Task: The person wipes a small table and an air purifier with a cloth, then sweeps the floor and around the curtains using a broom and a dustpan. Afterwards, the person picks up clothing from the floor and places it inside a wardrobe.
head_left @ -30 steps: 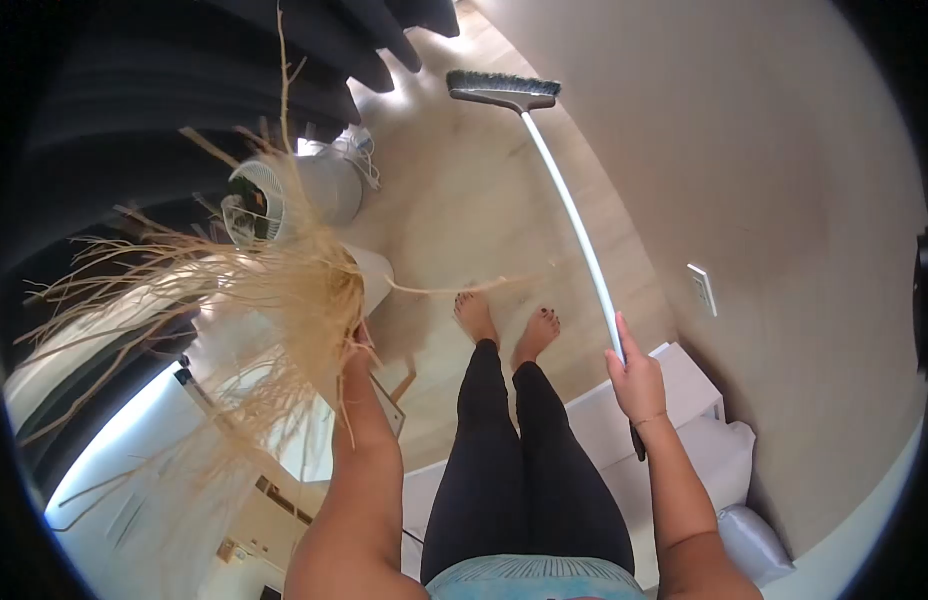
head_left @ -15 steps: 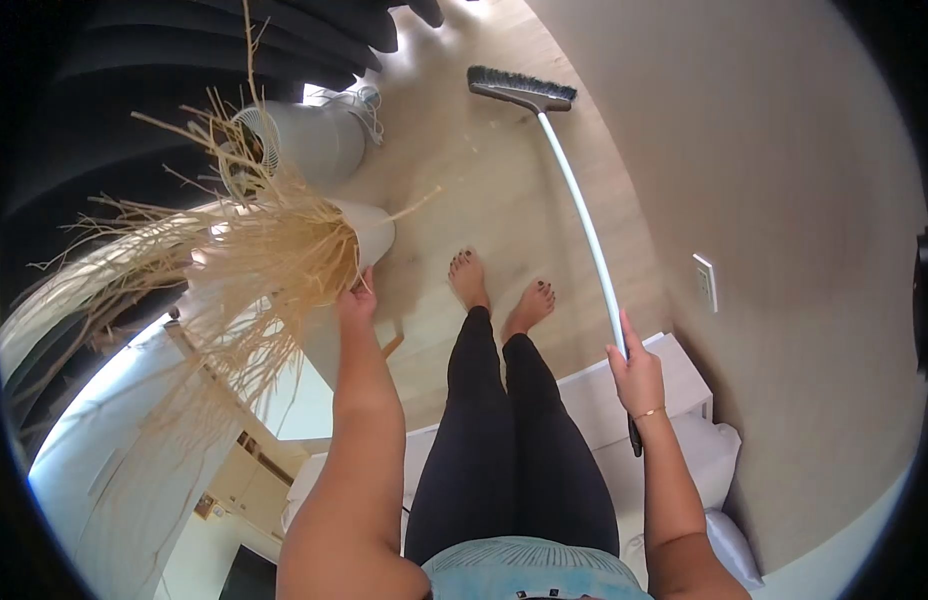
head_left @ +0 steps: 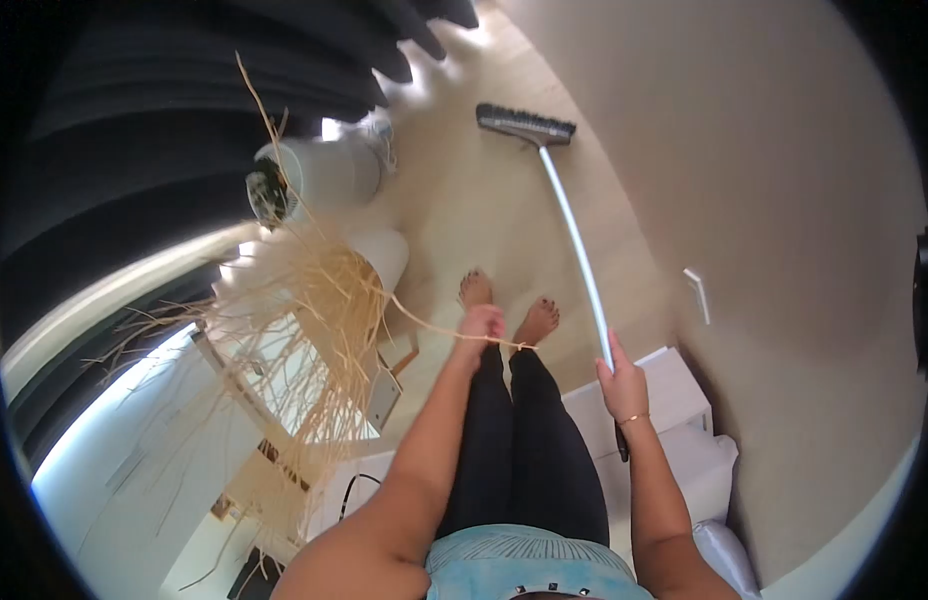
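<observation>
My right hand [head_left: 624,385] is wrapped round the lower part of a broom's white pole [head_left: 576,240]. The broom's dark bristle head [head_left: 527,124] is at the far end, over the floor near the wall. My left hand [head_left: 482,325] is in front of my legs, its fingers curled and blurred, beside a long thin twig that sticks out from a bundle of dry branches [head_left: 334,300]. Whether it grips the twig cannot be made out. The branches stand in a white vase [head_left: 386,255], left of my feet.
A white cylindrical appliance [head_left: 334,172] stands behind the vase, near dark curtains [head_left: 184,110]. A bare wall [head_left: 764,180] with a socket [head_left: 697,296] is on the right. A white low cabinet [head_left: 664,385] lies beside my right hand.
My left hand has left the vase's rim and moved right, in front of my legs. The broom head has shifted slightly nearer; my right hand keeps its hold on the pole.
</observation>
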The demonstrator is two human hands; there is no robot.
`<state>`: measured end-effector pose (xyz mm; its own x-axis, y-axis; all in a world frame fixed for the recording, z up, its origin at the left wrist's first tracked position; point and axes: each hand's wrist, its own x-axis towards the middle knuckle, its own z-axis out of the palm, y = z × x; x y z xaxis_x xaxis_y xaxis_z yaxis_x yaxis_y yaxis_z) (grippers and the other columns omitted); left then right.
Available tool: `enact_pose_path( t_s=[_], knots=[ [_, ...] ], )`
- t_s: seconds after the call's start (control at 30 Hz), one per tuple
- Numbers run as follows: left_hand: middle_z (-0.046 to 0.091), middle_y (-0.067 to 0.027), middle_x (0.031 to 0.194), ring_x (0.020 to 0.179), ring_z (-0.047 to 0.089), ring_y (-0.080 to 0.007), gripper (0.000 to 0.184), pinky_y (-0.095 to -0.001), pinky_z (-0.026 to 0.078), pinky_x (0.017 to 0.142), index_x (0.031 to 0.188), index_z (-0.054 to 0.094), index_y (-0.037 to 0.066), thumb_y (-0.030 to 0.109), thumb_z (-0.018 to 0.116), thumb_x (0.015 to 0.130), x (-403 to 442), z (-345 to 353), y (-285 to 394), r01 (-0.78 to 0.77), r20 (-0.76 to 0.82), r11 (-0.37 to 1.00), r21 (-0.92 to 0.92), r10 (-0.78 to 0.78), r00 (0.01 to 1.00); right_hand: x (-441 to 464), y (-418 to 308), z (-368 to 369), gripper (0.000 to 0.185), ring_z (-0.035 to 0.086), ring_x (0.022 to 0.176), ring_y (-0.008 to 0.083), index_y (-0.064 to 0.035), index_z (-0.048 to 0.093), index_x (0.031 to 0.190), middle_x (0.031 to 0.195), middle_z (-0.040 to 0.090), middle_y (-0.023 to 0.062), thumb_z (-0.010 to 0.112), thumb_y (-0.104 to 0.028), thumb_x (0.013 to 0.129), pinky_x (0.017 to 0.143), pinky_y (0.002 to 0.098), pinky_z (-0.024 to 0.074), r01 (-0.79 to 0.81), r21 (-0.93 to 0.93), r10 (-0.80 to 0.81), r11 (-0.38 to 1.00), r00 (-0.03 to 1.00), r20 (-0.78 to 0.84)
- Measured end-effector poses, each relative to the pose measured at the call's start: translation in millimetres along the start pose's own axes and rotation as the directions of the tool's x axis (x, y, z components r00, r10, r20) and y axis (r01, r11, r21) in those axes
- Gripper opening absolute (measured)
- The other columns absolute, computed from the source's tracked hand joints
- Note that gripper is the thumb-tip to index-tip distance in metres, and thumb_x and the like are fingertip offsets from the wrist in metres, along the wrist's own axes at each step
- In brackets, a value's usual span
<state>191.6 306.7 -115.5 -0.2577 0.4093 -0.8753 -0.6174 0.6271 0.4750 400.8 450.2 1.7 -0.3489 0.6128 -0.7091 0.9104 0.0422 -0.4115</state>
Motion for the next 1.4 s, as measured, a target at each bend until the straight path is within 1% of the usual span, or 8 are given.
enact_pose_path(
  t_s=[0.23,0.43,0.53,0.57,0.73,1.03,1.23,1.4],
  knots=[
    [0.056,-0.0032,0.063,0.055,0.053,-0.0097,0.034,-0.0232,0.044,0.052,0.083,0.058,0.004,0.036,0.044,0.088,-110,141,279,-0.477,0.638,0.789,0.388,0.144,0.757,-10,-15,-49,0.055,0.056,0.068,0.0392,-0.0183,0.035,0.129,0.072,0.057,0.0247,0.053,-0.022,0.078,0.062,0.0441,0.0434,0.007,0.056,-0.007,0.998,1.0,-0.005],
    [0.063,-0.0109,0.085,0.082,0.06,-0.0251,0.039,-0.0371,0.047,0.076,0.106,0.057,0.013,0.041,0.049,0.081,-106,145,533,-0.234,0.173,-0.101,0.967,0.935,0.309,-14,-55,-90,0.055,0.057,0.074,0.0383,-0.0154,0.035,0.129,0.08,0.058,0.0254,0.053,-0.024,0.078,0.066,0.0411,0.0442,-0.02,0.173,0.014,0.985,0.999,0.04],
    [0.057,-0.015,0.108,0.114,0.045,-0.0192,0.024,-0.035,0.024,0.1,0.094,0.064,0.005,0.013,0.049,0.077,-108,121,628,0.161,0.262,-0.443,0.882,0.745,0.613,-12,-83,-104,0.056,0.056,0.079,0.0393,-0.0146,0.035,0.129,0.082,0.057,0.0264,0.054,-0.025,0.078,0.069,0.04,0.0439,-0.058,0.195,0.042,0.979,0.996,0.084],
    [0.056,-0.0103,0.111,0.111,0.046,-0.0156,0.025,-0.0358,0.025,0.099,0.097,0.063,0.007,0.013,0.046,0.079,-76,98,646,0.291,0.453,-0.571,0.768,0.805,0.384,-11,-92,-102,0.056,0.056,0.079,0.0393,-0.0146,0.035,0.129,0.082,0.057,0.0264,0.054,-0.025,0.078,0.069,0.04,0.0439,-0.078,0.195,0.06,0.978,0.994,0.093],
    [0.061,-0.0064,0.1,0.1,0.054,-0.0221,0.033,-0.0347,0.024,0.1,0.104,0.059,0.012,0.033,0.043,0.084,-23,22,683,0.59,0.629,-0.723,0.361,0.655,0.418,7,-171,-106,0.053,0.053,0.046,0.0186,-0.0118,0.034,0.13,0.061,0.055,0.0097,0.052,-0.018,0.081,0.045,0.0312,0.0434,-0.189,0.515,0.115,0.836,0.978,0.172],
    [0.062,-0.0064,0.096,0.101,0.053,-0.0186,0.031,-0.0394,0.012,0.104,0.096,0.064,0.011,0.025,0.039,0.085,-10,-134,582,0.404,0.021,-0.779,0.48,0.47,0.882,75,-261,-140,0.049,0.04,0.035,0.0091,-0.0086,0.031,0.131,0.054,0.044,0.0002,0.045,-0.013,0.084,0.031,0.0232,0.0349,-0.171,0.715,0.068,0.678,0.983,0.17],
    [0.061,-0.0059,0.094,0.093,0.055,-0.0188,0.03,-0.0439,0.001,0.105,0.092,0.065,0.01,0.015,0.037,0.082,-51,-159,557,0.412,-0.123,-0.715,0.565,0.421,0.899,191,-319,-139,0.009,0.039,0.035,0.0102,-0.0045,0.045,0.075,0.052,0.044,0.002,0.046,-0.01,0.082,0.031,0.0256,0.0338,-0.181,0.738,0.059,0.65,0.98,0.188],
    [0.033,-0.0166,0.133,0.129,0.021,-0.0282,0.082,-0.0465,-0.007,0.104,0.13,0.035,0.02,0.066,0.052,0.065,-77,-154,560,0.407,-0.278,-0.682,0.608,0.297,0.914,300,-395,-112,0.017,0.043,0.038,0.0165,-0.0031,0.048,0.062,0.047,0.046,0.0056,0.048,-0.007,0.078,0.036,0.0308,0.0351,-0.208,0.877,0.026,0.433,0.975,0.219]
  ],
)
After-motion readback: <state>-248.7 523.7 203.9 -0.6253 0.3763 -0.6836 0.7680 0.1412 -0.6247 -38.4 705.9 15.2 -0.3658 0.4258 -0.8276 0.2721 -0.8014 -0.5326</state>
